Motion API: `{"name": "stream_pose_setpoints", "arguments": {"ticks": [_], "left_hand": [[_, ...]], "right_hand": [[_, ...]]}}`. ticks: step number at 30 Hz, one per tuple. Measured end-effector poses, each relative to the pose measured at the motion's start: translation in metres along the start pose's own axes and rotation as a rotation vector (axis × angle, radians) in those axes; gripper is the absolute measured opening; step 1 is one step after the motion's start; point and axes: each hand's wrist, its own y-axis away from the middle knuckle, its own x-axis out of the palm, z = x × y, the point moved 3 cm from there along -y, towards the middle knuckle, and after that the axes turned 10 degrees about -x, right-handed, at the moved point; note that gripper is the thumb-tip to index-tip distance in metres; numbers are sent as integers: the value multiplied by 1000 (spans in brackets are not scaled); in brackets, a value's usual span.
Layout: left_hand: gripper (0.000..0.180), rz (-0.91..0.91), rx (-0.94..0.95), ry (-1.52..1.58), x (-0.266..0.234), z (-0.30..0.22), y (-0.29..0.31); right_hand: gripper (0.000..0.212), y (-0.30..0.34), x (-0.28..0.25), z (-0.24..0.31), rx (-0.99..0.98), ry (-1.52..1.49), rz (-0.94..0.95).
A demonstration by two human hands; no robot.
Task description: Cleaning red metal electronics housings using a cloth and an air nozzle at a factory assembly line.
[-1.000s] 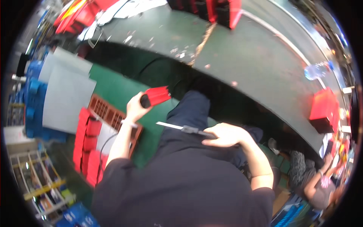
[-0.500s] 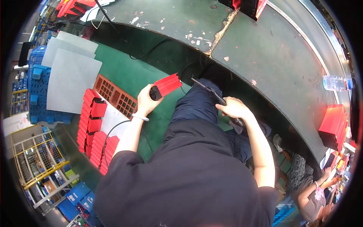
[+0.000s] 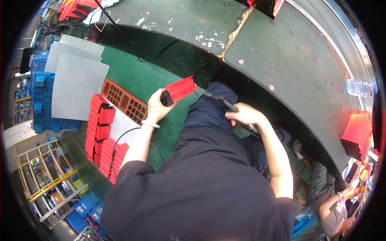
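Note:
My left hand [image 3: 155,107] is closed round the black-capped end of a red ribbed housing [image 3: 181,89]. The housing tilts up to the right, its far end pointing at the tool. A black electric screwdriver [image 3: 227,104] with a slim shaft lies in my closed right hand [image 3: 247,115]. Its tip, blurred by motion, is close to the housing's far end; whether they touch I cannot tell. Rows of similar red housings [image 3: 98,128] with black ends lie beside my left forearm.
A brown perforated tray [image 3: 124,101] sits left of my left hand, near grey sheets [image 3: 78,86] and a blue crate [image 3: 43,96]. The green workbench [image 3: 281,60] curves ahead, bearing a plastic bottle [image 3: 359,88] and more red housings [image 3: 356,130]. Another person [image 3: 333,209] sits at the right.
My right hand has shifted slightly left with the screwdriver, bringing its tip nearer the red housing. My left hand has moved slightly right with the housing.

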Motion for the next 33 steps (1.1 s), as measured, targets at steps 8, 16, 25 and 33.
{"name": "stream_pose_setpoints", "arguments": {"ticks": [8,16,25,33], "left_hand": [[52,21,-14,28,3,5,3],[50,-6,-12,38,2,7,5],[52,7,-65,40,2,7,5],[52,25,-111,134,-1,5,3]], "right_hand": [[25,-10,-4,-10,58,-69,33],[28,-15,-4,1,88,53,12],[27,-18,12,0,-57,-310,11],[28,-21,15,11,-154,-325,80]]}}
